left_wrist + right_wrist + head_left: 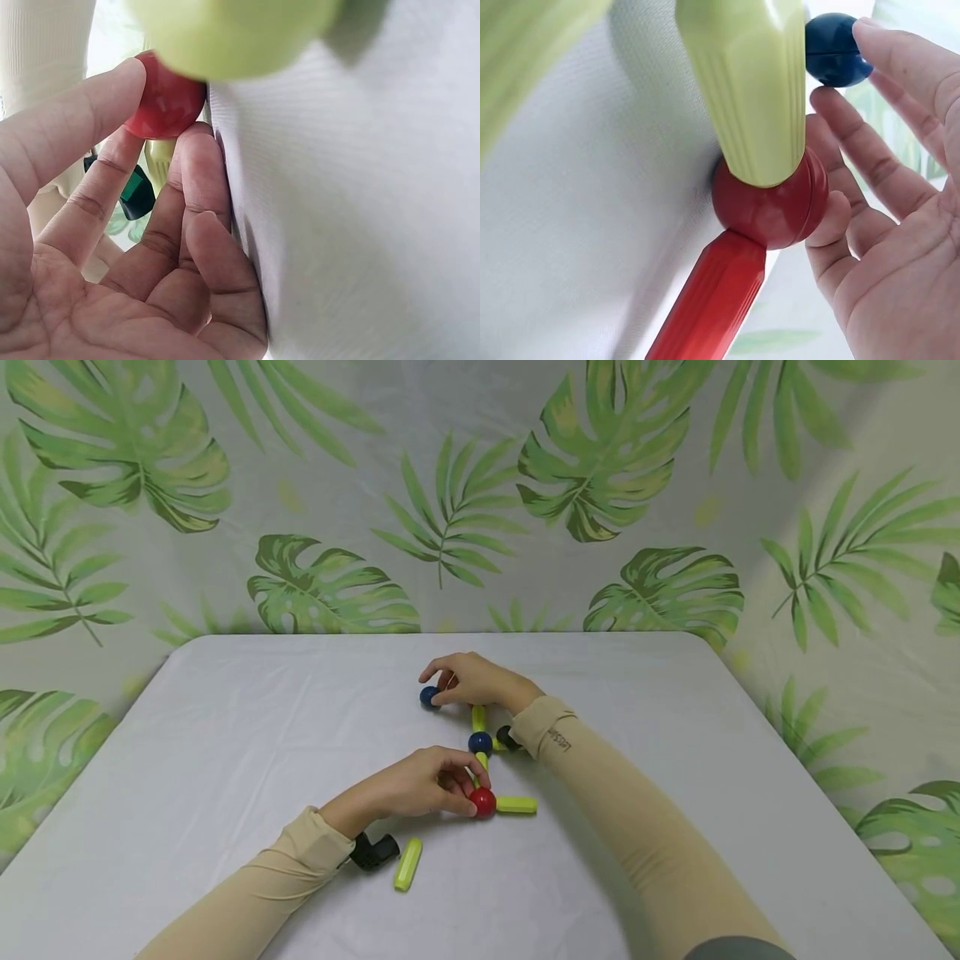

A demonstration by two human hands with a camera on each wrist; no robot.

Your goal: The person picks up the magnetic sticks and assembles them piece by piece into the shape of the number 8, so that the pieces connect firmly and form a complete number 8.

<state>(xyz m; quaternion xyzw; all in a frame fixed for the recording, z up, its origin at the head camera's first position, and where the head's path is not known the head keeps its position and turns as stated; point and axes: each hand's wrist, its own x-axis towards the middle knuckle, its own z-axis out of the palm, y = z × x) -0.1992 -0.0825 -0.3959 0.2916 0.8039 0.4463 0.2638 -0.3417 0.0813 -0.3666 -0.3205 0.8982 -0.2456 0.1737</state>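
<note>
My left hand (431, 783) pinches a red ball (483, 802) between thumb and fingers; the ball (169, 101) is also in the left wrist view. A yellow-green rod (517, 805) extends right from it, and another rod (482, 764) runs up to a dark blue ball (480, 742). Beyond that ball, a further rod (478, 718) leads under my right hand (476, 681). The right thumb and fingers hold a second blue ball (836, 49) at its sides. Below it in the right wrist view, a second red ball (772, 202) joins a yellow-green rod (746, 82) and a red rod (712, 296).
A loose yellow-green rod (408, 864) lies near the left wrist, beside that wrist's black camera (375, 852). The right wrist's black camera (508, 737) partly covers a short stretch of rod. White cloth (262, 718) covers the table; a leaf-patterned curtain (480, 602) hangs behind.
</note>
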